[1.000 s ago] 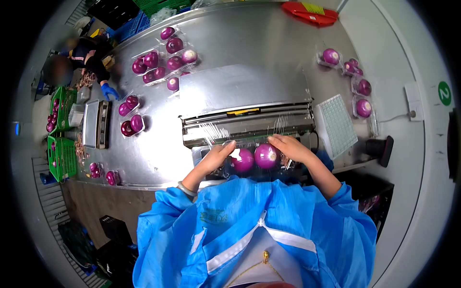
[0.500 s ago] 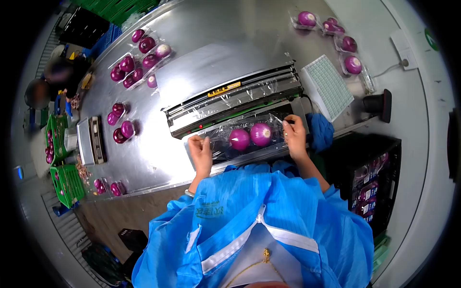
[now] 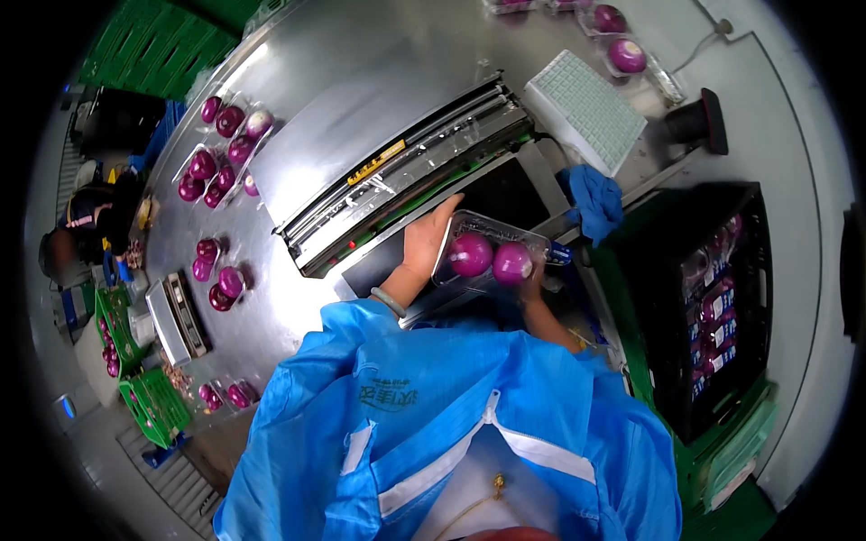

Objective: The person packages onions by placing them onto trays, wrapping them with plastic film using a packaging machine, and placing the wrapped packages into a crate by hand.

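Note:
A clear plastic tray [image 3: 492, 219] with two red onions [image 3: 471, 255] in it is tilted above the front of a film-wrapping machine [image 3: 397, 180]. My left hand [image 3: 428, 242] grips the tray's left end, fingers straight along its edge, thumb out of sight. At the other end my right hand [image 3: 533, 281] holds the tray from below and behind; its fingers are partly hidden and blurred. A small blue printed label [image 3: 559, 254] shows by the tray's right end. The machine's dark flat plate [image 3: 501, 194] lies just behind the tray.
Several trays of red onions [image 3: 203, 165] lie on the steel table [image 3: 361, 68] at left. A pale gridded block [image 3: 586, 108], blue cloth [image 3: 595, 203] and dark crate of packed onions [image 3: 722, 307] are at right. A scale [image 3: 176, 317] and a co-worker [image 3: 95, 207] are at far left.
The tray has been lifted off the machine's plate and moved right, now tilted. My hands have shifted from the film's edges onto the tray's ends. The view has turned to the right.

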### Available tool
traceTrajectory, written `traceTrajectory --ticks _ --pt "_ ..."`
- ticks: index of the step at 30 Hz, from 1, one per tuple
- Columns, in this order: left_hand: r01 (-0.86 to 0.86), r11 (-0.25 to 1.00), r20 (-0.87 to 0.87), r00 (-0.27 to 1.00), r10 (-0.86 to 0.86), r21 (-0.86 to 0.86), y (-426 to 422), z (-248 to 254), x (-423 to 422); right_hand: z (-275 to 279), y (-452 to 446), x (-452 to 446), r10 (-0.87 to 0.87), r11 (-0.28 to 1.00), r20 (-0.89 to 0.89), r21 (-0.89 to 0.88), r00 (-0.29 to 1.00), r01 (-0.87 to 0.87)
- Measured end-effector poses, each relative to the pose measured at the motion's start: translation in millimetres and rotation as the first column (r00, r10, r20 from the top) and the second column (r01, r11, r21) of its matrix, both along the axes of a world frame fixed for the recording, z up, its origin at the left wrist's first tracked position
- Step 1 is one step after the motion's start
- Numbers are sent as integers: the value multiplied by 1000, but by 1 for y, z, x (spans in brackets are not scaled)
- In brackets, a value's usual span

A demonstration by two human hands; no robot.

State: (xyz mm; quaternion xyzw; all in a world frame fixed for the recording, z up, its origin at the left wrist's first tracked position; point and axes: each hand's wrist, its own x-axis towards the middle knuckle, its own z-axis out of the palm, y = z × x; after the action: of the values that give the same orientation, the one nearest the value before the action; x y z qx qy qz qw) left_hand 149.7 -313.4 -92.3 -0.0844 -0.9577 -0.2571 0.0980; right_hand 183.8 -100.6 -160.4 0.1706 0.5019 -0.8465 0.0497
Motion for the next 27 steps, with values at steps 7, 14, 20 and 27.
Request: traceTrajectory --ticks 7,14,20,27 --pt "-110 194 204 794 -573 975 46 87 28 95 10 24 604 674 5 -537 797 -508" --pt "-336 -180 5 483 -876 924 114 166 46 158 71 -4 811 571 -41 277 584 -773" --pt "-732 27 206 156 -966 681 178 151 34 317 176 0 718 561 -195 730 668 -390" --pt "-320 497 586 320 -744 806 264 129 11 251 269 10 343 832 -55 482 938 -276"
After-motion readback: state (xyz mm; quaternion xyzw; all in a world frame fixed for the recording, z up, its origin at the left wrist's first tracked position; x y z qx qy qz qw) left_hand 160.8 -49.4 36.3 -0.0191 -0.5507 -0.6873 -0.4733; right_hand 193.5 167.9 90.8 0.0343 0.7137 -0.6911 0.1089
